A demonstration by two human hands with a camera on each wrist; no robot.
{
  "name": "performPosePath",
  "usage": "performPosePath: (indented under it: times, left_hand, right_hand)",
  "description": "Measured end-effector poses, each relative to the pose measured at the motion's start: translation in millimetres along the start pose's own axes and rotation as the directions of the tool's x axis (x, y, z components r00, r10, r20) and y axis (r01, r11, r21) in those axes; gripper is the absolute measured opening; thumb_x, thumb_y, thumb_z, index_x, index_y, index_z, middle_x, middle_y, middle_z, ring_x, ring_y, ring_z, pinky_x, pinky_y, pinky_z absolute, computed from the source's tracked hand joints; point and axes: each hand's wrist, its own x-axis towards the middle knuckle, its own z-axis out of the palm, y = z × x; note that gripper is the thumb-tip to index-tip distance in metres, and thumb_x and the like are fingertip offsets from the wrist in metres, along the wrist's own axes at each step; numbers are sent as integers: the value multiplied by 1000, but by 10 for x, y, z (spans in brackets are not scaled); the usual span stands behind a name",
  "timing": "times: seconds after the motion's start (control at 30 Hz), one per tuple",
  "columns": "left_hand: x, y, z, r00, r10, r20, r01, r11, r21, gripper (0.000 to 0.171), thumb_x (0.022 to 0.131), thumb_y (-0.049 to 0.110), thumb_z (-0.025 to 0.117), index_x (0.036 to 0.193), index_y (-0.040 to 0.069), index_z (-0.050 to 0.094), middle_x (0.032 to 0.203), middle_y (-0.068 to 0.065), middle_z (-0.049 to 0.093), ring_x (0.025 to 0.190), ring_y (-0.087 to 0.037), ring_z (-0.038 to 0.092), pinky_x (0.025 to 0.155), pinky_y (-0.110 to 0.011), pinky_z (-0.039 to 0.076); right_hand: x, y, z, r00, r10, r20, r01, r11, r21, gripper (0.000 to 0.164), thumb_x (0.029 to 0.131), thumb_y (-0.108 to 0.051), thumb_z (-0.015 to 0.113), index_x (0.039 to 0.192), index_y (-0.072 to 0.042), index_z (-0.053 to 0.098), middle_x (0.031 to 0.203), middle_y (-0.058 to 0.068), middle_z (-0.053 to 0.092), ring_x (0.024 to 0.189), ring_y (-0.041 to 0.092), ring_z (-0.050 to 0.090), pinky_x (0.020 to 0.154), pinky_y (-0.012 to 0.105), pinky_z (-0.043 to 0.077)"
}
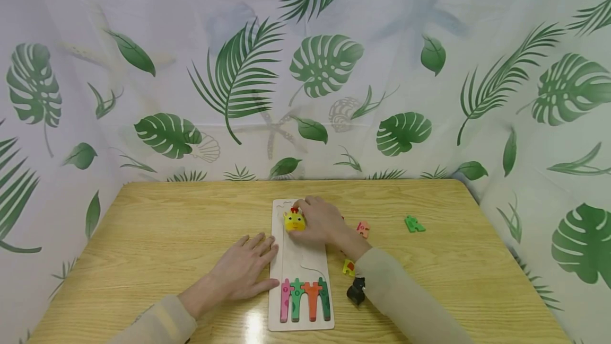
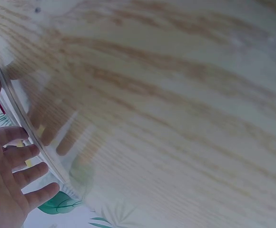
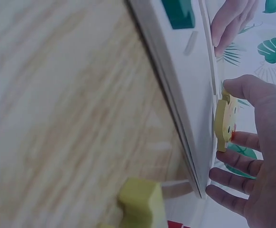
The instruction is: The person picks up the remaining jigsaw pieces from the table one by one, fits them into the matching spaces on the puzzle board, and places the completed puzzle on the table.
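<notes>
A long pale puzzle board [image 1: 305, 253] lies lengthwise on the table. Over its far end my right hand [image 1: 322, 223] pinches a yellow giraffe-head puzzle piece [image 1: 294, 220] between thumb and fingers; the right wrist view shows the piece [image 3: 221, 124] on edge. My left hand [image 1: 238, 270] rests with spread fingers along the board's left side, its thumb over the edge. At the near end of the recess stand leg-shaped pieces: a pink one [image 1: 285, 301], a green one [image 1: 296, 301], an orange one [image 1: 312, 301] and a dark green one [image 1: 325, 301].
Loose pieces lie right of the board: a black one [image 1: 355, 292], a yellow-and-red one [image 1: 348, 267], a salmon one [image 1: 363, 228] and a green one [image 1: 414, 223]. My right sleeve [image 1: 398, 291] crosses above the table there. A leaf-printed curtain [image 1: 267, 84] hangs behind the wooden table [image 1: 167, 217].
</notes>
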Motion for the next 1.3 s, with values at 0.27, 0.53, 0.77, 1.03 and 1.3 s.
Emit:
performPosePath:
  times: [0.27,0.53,0.77,1.03,1.3]
  left_hand:
    - [22,-5,-3,1000,4,-2,-4,1000,-2,78,104,69,43,157,13,51,166,-11,47,153,-35,47,124,-56,43]
    - [-1,-16,6,1000,-1,-3,1,1000,-7,78,104,69,44,157,13,51,166,-11,47,153,-36,47,124,-56,43]
    - [11,-16,13,1000,5,-11,-5,1000,-7,77,104,69,44,156,14,52,166,-10,48,152,-35,48,123,-56,44]
    - [14,-21,19,1000,7,-23,-7,1000,-7,76,104,69,44,156,13,53,165,-11,49,152,-35,48,123,-56,45]
    - [9,-18,2,1000,7,-8,-7,1000,2,77,104,69,44,157,14,52,165,-10,49,152,-35,48,123,-56,44]
  right_hand:
    - [93,-11,-5,1000,20,23,-20,1000,-17,75,88,-64,69,144,-17,58,137,9,65,124,28,63,104,48,58]
    - [174,-44,15,1000,2,19,-1,999,-44,78,89,-65,66,146,-14,57,140,11,65,125,29,63,106,48,57]
    - [186,-47,1,1000,12,8,-12,1000,-27,76,89,-62,67,146,-11,58,141,13,65,127,31,62,108,49,56]
    - [237,-51,11,1000,18,12,-17,999,-30,76,90,-62,66,147,-12,57,142,13,64,129,30,61,109,49,56]
    - [265,-83,8,999,34,29,-33,999,-36,76,91,-62,67,149,-12,56,145,13,62,132,30,60,112,49,54]
